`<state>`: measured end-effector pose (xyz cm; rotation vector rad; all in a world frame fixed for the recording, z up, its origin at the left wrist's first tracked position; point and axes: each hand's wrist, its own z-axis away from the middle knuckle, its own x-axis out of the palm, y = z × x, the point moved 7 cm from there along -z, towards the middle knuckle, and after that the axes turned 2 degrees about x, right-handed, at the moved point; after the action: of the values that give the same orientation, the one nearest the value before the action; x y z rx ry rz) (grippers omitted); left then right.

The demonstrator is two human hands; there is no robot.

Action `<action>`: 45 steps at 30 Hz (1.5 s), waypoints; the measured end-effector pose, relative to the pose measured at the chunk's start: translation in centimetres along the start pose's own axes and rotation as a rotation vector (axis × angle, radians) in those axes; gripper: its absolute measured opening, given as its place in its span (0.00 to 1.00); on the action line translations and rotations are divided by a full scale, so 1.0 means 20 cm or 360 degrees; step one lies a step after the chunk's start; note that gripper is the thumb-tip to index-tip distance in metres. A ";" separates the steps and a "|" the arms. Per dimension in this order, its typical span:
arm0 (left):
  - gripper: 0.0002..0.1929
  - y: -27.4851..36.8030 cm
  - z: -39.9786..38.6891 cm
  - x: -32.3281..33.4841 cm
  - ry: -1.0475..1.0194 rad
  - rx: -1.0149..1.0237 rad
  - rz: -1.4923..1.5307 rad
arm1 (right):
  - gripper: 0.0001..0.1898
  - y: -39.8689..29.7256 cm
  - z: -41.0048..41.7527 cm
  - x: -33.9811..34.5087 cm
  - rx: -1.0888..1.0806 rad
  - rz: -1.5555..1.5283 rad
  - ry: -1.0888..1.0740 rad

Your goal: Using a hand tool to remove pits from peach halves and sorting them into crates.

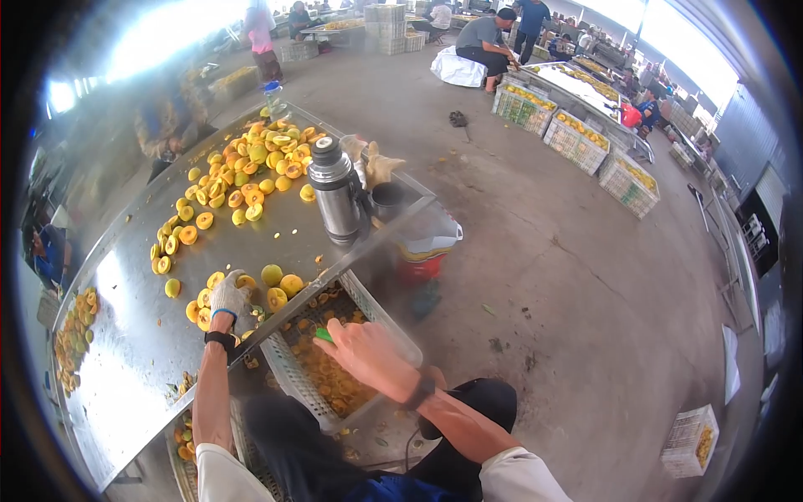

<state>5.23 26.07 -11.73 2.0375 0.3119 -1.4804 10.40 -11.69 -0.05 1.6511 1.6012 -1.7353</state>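
Note:
My left hand (231, 293), in a pale knit glove, rests among halved yellow-orange stone fruits (204, 319) near the edge of the metal table (251, 254). Whether it grips a fruit cannot be seen. My bare right hand (361, 351) is closed on a green-handled tool (324, 335), whose working end does not show plainly. That hand is above a plastic crate (295, 381) holding orange fruit pieces. Two whole-looking fruits (271, 275) lie by the table edge, right of my left hand. Farther back is a large heap of fruit halves (263, 150).
A steel thermos (334, 194), a dark cup (387, 199) and work gloves (379, 164) stand or lie at the table's right corner. A red and white container (423, 251) is beyond the raised edge. Crates of fruit (577, 141) and seated people are farther off.

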 end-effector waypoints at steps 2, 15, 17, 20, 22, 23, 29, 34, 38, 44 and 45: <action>0.22 -0.07 0.02 0.00 -0.0052 -0.0089 0.0214 | 0.20 -0.03 -0.01 -0.01 -0.0014 -0.0023 0.0036; 0.16 0.64 0.43 -0.56 -0.0102 -0.0447 0.2580 | 0.18 -0.22 -0.07 -0.14 -0.0106 -0.0582 0.0447; 0.18 0.85 0.49 -0.58 -0.0104 -0.0219 0.2741 | 0.16 -0.20 -0.07 -0.13 -0.0115 -0.0670 0.0467; 0.22 0.91 0.57 -0.53 -0.0158 -0.0100 0.2552 | 0.16 -0.21 -0.09 -0.08 -0.0142 -0.0580 0.0405; 0.22 0.92 0.57 -0.48 -0.0104 -0.0026 0.2436 | 0.16 -0.22 -0.11 -0.05 -0.0142 -0.0468 0.0322; 0.24 0.89 0.56 -0.39 -0.0124 -0.0148 0.2641 | 0.16 -0.22 -0.13 -0.04 -0.0157 -0.0462 0.0299; 0.34 0.92 0.56 -0.31 -0.0083 -0.0187 0.2310 | 0.16 -0.13 -0.15 0.06 -0.0060 -0.0393 0.0200; 0.33 0.93 0.59 -0.37 0.0196 -0.0081 0.2085 | 0.12 -0.12 -0.16 0.12 0.0076 -0.0394 0.0066; 0.27 0.92 0.61 -0.44 0.0359 0.0072 0.1844 | 0.12 -0.14 -0.15 0.14 0.0086 -0.0408 -0.0060; 0.28 1.03 0.57 -0.47 0.0146 0.0608 0.1153 | 0.18 -0.03 -0.09 0.11 -0.0053 -0.0406 -0.0253; 0.31 1.03 0.58 -0.45 0.0146 0.0563 0.1287 | 0.19 0.01 -0.07 0.16 -0.0007 -0.0402 -0.0201</action>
<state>3.56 4.27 1.02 2.1081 -0.7148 -0.9659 10.33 -9.21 -2.42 1.3545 1.8155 -1.9102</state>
